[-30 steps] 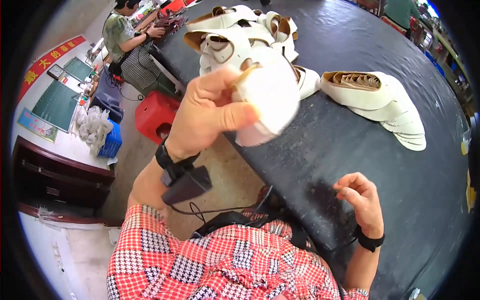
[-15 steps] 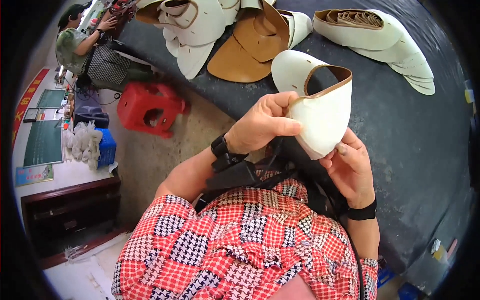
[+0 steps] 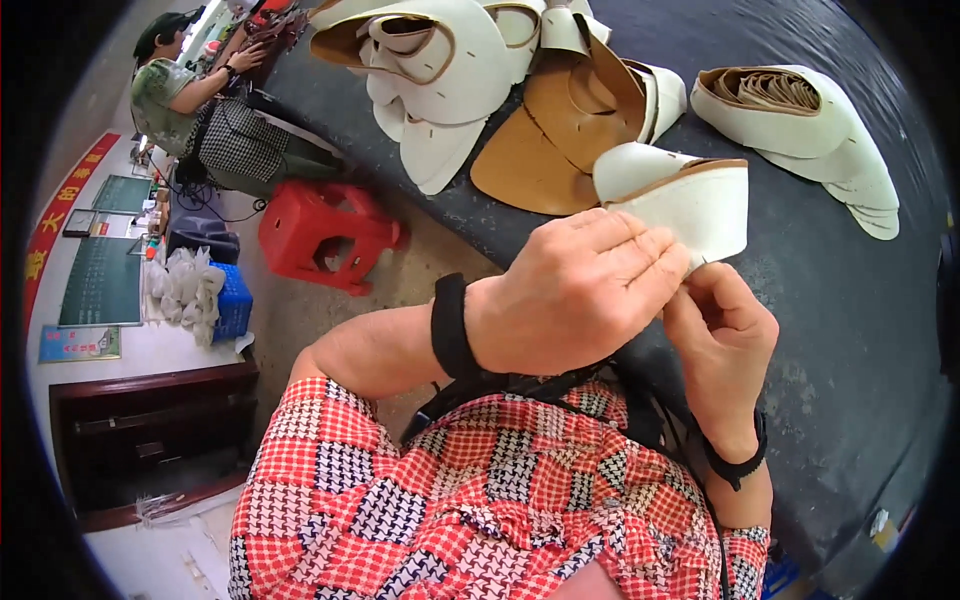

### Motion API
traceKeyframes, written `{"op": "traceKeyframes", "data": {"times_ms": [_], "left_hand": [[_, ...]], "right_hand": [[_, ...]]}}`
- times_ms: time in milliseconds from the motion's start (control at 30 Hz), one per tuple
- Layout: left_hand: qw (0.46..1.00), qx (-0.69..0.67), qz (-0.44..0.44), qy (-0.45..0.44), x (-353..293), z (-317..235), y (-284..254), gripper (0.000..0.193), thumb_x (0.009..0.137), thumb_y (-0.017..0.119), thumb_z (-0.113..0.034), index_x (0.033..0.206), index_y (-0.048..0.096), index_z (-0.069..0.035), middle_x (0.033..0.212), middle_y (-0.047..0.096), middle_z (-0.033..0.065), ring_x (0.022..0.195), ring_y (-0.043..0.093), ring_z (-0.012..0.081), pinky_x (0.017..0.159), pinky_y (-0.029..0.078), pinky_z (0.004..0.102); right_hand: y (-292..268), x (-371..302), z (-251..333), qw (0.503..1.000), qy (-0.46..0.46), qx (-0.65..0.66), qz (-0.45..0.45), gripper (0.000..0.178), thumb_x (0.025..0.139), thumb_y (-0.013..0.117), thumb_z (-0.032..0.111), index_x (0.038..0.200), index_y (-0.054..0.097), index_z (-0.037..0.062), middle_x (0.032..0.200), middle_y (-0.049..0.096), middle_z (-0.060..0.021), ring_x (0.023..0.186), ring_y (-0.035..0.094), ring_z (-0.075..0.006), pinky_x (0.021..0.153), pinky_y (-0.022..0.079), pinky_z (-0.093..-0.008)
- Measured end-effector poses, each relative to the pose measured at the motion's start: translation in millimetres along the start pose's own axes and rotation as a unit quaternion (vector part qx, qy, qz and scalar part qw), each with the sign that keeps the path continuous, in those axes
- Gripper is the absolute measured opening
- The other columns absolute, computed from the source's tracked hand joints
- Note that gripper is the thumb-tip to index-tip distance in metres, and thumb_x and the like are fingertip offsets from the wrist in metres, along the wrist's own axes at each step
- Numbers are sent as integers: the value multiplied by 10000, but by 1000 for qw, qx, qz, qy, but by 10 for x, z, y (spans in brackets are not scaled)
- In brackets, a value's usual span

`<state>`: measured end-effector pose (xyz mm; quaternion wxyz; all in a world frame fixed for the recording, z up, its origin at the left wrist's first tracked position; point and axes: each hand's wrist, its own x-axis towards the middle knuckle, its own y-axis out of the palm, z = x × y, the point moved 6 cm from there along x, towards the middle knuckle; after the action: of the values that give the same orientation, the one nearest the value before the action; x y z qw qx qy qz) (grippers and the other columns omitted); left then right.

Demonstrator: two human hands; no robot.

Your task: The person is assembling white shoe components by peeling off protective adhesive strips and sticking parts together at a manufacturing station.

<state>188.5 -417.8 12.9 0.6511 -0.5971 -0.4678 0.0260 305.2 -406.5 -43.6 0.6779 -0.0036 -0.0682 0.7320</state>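
A white leather shoe upper (image 3: 700,205) with a tan inner side is held up in front of me, curled round with its lower tip toward my chest. My left hand (image 3: 580,290) lies across its near left part, fingers closed over the edge and back of the hand facing up. Beside it, my right hand (image 3: 725,335) pinches the lower edge with thumb and curled fingers. The fingertips of both hands nearly meet there, and the left fingers cover that part of the edge. Just beyond lies a tan upper (image 3: 535,150), turned lining side up.
A dark-covered table (image 3: 820,330) bears stacked white uppers (image 3: 440,70) at the back left and a fanned nested stack (image 3: 800,125) at the back right. A red plastic stool (image 3: 325,235) stands on the floor at left. Another person (image 3: 190,100) works at the far left.
My left hand has shifted from the upper's left side down and right over its near edge, beside my right hand. The upper has tilted, and its round opening shows less. The view has shifted slightly.
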Motion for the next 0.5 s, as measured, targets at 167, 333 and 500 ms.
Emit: {"op": "traceKeyframes", "data": {"times_ms": [167, 333, 500], "left_hand": [[1000, -19, -2, 17, -60, 75, 121, 275, 641, 610, -53, 898, 601, 43, 837, 634, 137, 757, 626, 247, 652, 514, 310], [997, 4, -46, 60, -68, -73, 224, 246, 641, 631, -56, 870, 601, 28, 813, 624, 124, 699, 616, 242, 626, 511, 304], [991, -54, -115, 47, 4, -213, 231, 139, 710, 601, 4, 849, 600, 21, 788, 617, 93, 664, 599, 197, 588, 505, 289]], "right_hand": [[27, 0, -63, 999, -3, -40, -5, 70, 765, 617, 13, 736, 561, -17, 574, 514, 8, 523, 453, -31, 483, 375, -192], [-76, -79, -99, 999, 27, -24, -3, 53, 772, 601, 5, 751, 558, -17, 588, 522, 19, 535, 457, -33, 498, 381, -191], [-355, -192, -295, 963, 162, 215, 6, 13, 767, 573, -5, 756, 579, -1, 632, 537, 24, 539, 416, -23, 492, 317, -169]]}}
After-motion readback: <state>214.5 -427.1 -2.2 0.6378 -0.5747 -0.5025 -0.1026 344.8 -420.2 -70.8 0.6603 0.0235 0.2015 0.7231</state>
